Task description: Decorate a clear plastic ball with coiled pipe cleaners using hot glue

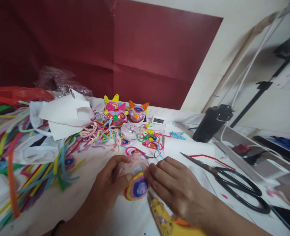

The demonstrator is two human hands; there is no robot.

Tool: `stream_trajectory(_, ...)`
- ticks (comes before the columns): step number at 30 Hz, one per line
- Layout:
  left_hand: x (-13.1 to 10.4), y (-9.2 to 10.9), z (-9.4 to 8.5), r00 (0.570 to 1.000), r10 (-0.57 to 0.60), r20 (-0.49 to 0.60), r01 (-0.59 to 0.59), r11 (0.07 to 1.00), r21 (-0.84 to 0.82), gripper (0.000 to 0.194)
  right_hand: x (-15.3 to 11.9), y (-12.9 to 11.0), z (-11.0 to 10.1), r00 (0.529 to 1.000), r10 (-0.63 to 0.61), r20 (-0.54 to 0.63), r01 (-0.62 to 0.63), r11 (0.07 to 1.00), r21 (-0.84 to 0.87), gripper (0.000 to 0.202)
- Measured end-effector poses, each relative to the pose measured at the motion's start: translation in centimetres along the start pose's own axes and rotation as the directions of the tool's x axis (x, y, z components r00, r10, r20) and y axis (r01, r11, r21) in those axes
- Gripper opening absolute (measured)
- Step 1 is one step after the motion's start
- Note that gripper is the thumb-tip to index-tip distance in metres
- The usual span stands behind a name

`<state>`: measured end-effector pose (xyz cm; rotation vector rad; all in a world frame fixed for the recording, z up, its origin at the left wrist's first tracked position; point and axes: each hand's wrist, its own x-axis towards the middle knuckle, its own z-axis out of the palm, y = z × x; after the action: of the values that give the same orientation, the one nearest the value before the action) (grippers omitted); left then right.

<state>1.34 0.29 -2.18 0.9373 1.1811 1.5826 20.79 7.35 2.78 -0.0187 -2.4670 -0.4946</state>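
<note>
Striped ball (138,187): sat above the bench (92,168).
Grip: left hand (110,183) and right hand (176,185) held it narrowly.
Yellow tool (160,213): lay just beside; a slip risked scraping the ball.

Pipe cleaners (34,177) lie left of the scissors (216,172), the bottle (210,124) standing behind the scissors

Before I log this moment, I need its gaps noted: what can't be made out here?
All in the head view:
Ball: left side hidden by the left hand.
Right hand: some fingertips hidden behind its own fingers.
Display: digits too small and blurred.
Yellow tool: partly hidden by the right arm.
Red bag: cut off by the left edge.
</note>
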Motion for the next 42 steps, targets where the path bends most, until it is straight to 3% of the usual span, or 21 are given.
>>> stream_trajectory(20, -0.2, -0.3, -0.5, 0.999, 0.002, 0.039, -0.005, 0.997, 0.081, 0.026, 0.1, -0.2, 0.3, 1.000, 0.002, -0.018, -0.002, 1.000, 0.007, 0.038)
stream_trajectory(31, -0.4, -0.3, -0.2, 0.997, 0.001, 0.072, 0.000, 1.000, -0.020, 0.017, 0.1, -0.4, 0.1, 1.000, -0.010, -0.019, 0.010, 1.000, 0.001, 0.034)
stream_trajectory(37, -0.6, 0.5, 0.3, 1.000, 0.016, -0.011, -0.015, 0.996, 0.083, 0.018, 0.2, -0.5, 0.0, 1.000, -0.019, -0.004, 0.019, 1.000, -0.010, 0.037)
stream_trajectory(42, -0.4, 1.2, 0.1, 0.997, 0.072, -0.003, -0.070, 0.981, 0.182, 0.019, 0.5, -0.8, 0.1, 1.000, -0.018, -0.015, 0.018, 1.000, -0.015, 0.039)
